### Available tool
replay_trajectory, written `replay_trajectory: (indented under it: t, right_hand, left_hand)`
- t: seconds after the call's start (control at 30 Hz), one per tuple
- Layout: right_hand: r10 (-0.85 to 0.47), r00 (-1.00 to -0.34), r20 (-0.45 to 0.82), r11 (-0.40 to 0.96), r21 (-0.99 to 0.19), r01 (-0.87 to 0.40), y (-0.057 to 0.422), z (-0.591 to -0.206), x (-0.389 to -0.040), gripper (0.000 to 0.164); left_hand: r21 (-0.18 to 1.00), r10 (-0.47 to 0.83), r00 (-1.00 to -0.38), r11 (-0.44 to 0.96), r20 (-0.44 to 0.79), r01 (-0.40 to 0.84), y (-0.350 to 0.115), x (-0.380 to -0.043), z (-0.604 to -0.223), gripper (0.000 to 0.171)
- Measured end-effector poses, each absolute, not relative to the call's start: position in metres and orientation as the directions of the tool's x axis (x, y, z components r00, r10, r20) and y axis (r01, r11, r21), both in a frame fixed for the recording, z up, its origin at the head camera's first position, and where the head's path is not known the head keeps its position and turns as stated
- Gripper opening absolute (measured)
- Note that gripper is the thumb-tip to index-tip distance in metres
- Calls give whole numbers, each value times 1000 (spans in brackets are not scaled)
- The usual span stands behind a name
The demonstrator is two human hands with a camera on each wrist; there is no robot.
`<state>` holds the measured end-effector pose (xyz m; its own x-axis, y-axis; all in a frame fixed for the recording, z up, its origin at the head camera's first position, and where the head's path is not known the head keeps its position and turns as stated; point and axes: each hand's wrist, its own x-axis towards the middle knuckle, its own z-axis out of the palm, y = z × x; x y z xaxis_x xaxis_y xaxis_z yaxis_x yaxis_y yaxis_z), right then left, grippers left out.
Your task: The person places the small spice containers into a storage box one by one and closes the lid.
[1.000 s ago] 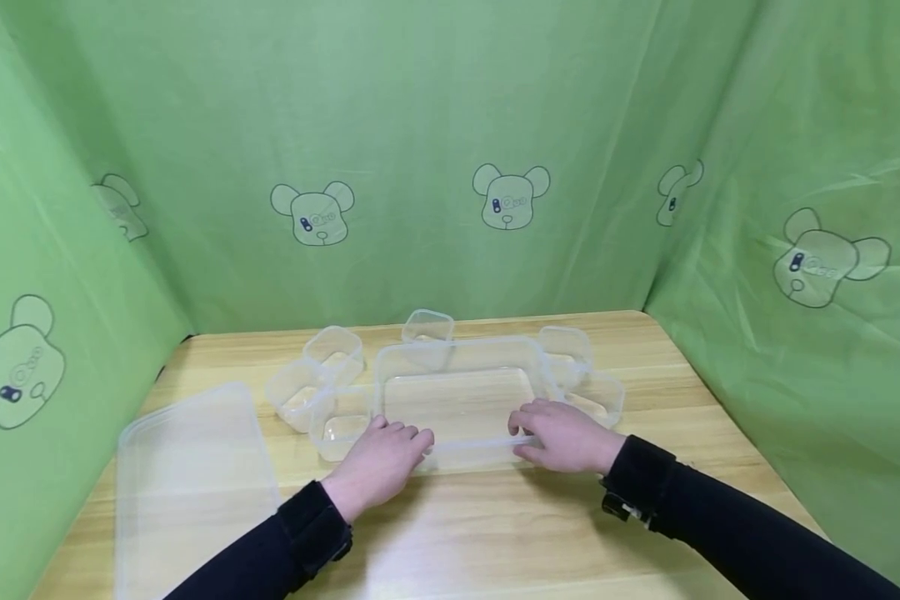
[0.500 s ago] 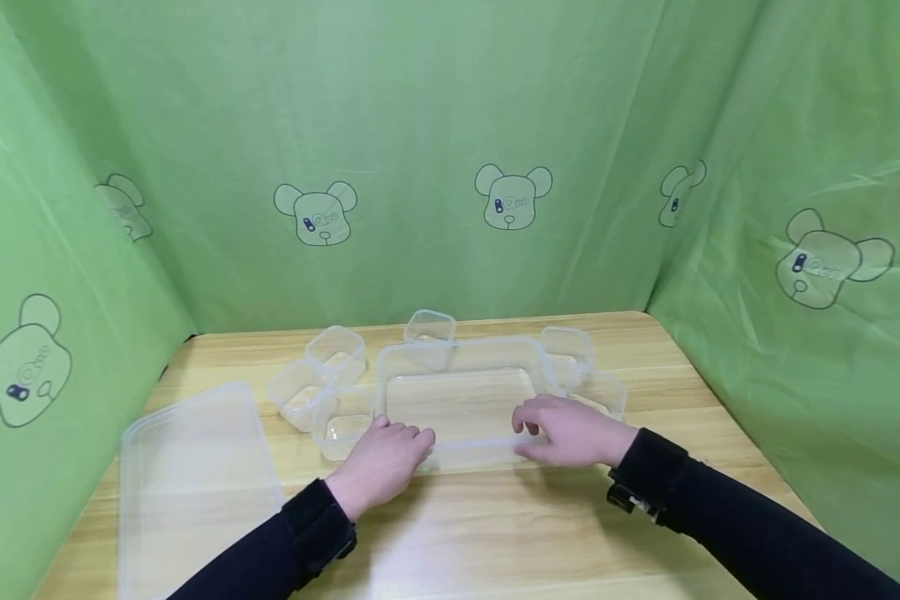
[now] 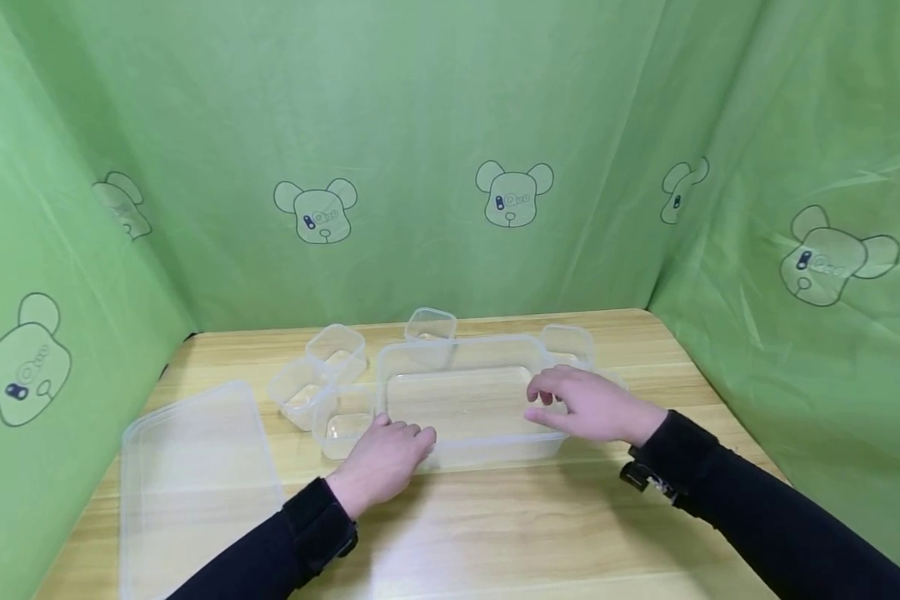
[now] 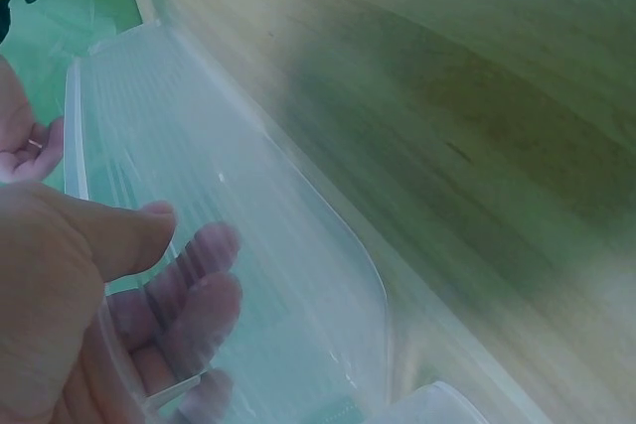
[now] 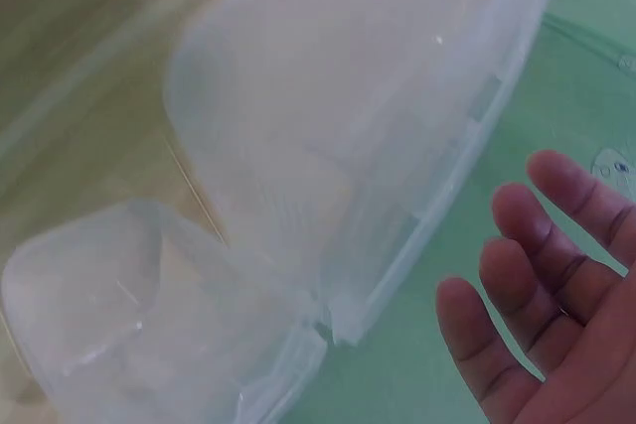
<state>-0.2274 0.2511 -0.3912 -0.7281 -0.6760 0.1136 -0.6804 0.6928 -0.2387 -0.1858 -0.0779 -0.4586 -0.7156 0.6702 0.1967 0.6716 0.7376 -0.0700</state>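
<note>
smooth plastic box, glossy wood table

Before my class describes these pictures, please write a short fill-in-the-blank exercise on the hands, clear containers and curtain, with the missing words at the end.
1. The hand gripping the near wall of the large container is the person's ____ one.
2. The other hand holds ____.
3. In the head view, the small containers standing left of the large container number ____.
4. The main colour of the curtain is ____.

Missing words: left; nothing; three; green.
</note>
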Motion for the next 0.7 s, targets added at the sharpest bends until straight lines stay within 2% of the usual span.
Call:
replay_trajectory:
  t: [0.37,0.7]
  right_hand:
    - [-642,-751,154,715,-233,-659,268,-379,-231,16]
    - [-617,-770,164,734,-235,-638,283,-379,-229,25]
  left_hand:
    - [-72,674,-710,733,205,676,-77,-185,-458,14]
    - [-94,680,-702,730,211,677,-77,-184,-456,14]
